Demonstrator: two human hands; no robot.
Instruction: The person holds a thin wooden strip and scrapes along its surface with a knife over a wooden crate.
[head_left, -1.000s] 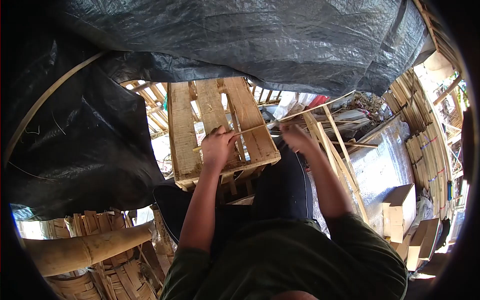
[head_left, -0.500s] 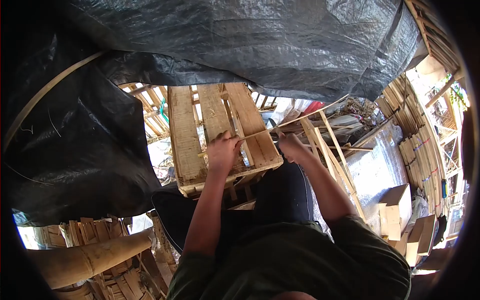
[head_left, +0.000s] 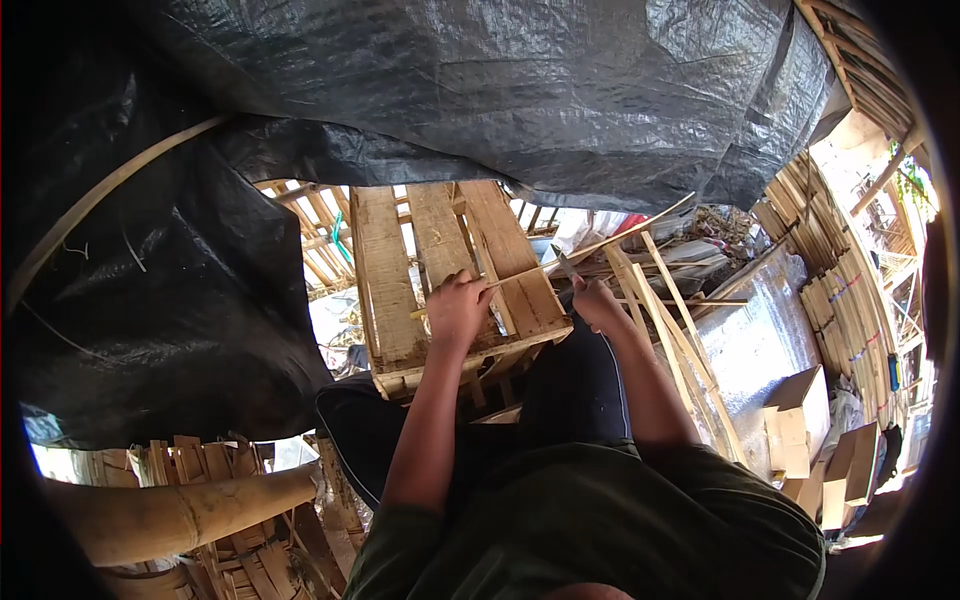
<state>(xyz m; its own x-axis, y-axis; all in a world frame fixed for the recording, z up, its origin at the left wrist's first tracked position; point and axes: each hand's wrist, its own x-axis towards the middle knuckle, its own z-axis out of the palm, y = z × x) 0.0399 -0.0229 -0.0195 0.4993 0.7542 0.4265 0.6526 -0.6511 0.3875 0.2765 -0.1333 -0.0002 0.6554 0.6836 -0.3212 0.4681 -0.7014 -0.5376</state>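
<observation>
My left fingers [head_left: 466,282] gripped a thin stick [head_left: 620,233] over the wooden crate [head_left: 390,300]. My right fingers [head_left: 592,289] held a knife [head_left: 565,263] right by it.

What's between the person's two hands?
In the head view, a stretch of thin strip lies between the left hand and right hand, with the crate beneath. The right hand's blade is near the strip.

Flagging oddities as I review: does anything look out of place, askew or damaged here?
Slightly: the loose strips beside the right hand cross at uneven angles, unlike the neat bundles farther right. The held strip shows no visible break.
</observation>
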